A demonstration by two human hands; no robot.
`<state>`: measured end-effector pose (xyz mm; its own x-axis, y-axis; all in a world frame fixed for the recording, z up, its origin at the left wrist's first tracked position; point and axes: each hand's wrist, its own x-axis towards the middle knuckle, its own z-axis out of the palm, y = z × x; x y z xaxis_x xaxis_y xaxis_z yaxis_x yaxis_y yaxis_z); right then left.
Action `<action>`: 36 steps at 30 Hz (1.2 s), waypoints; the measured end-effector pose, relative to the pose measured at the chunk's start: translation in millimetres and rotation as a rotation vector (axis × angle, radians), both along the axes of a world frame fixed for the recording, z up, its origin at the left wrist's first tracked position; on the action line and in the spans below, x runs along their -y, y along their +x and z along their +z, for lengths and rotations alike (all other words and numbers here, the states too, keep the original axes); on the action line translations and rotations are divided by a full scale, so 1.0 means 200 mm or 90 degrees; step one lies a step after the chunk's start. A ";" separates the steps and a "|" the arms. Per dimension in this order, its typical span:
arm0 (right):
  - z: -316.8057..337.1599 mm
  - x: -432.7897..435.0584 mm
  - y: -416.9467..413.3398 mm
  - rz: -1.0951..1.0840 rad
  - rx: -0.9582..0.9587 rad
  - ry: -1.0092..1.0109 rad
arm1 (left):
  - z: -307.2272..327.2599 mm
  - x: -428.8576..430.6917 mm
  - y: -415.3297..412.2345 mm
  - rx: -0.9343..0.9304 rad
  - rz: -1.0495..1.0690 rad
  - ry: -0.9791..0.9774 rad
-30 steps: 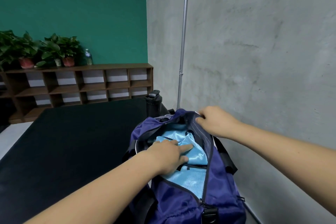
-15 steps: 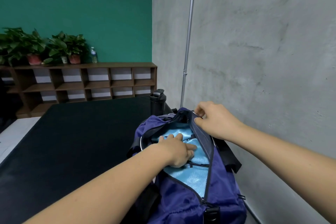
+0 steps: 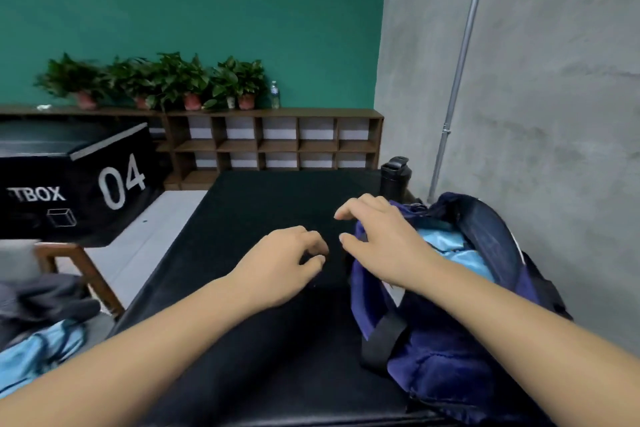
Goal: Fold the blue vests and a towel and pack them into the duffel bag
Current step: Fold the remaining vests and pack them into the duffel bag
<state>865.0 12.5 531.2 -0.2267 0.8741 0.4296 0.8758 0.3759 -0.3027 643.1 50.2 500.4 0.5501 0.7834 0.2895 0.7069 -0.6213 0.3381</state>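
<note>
Head view: my left hand (image 3: 284, 263) hangs over the black surface (image 3: 242, 340), fingers loosely curled, holding nothing. My right hand (image 3: 384, 243) is over the near rim of the navy duffel bag (image 3: 433, 357), fingers relaxed and spread, gripping nothing; I cannot tell if it touches the rim. The bag sits open at the right edge of the surface against the grey wall, with light blue vest fabric (image 3: 446, 246) inside. A black bottle (image 3: 394, 177) stands just behind the bag. Bottom left, off the surface, a blue fabric pile (image 3: 34, 354) lies under a grey cloth (image 3: 41, 298), beside a wooden chair (image 3: 79, 263).
</note>
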 end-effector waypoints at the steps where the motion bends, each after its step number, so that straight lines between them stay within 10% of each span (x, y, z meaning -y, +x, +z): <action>1: -0.04 0.00 -0.09 0.023 -0.002 -0.012 | -0.01 0.02 -0.10 -0.002 0.020 -0.005; 18: -0.72 -0.09 -1.15 0.169 -0.017 -0.230 | -0.36 0.22 -1.56 0.067 0.415 -0.088; 36: -0.96 -0.11 -1.30 0.117 0.056 -0.059 | -1.06 0.23 -2.28 -0.132 0.567 -0.265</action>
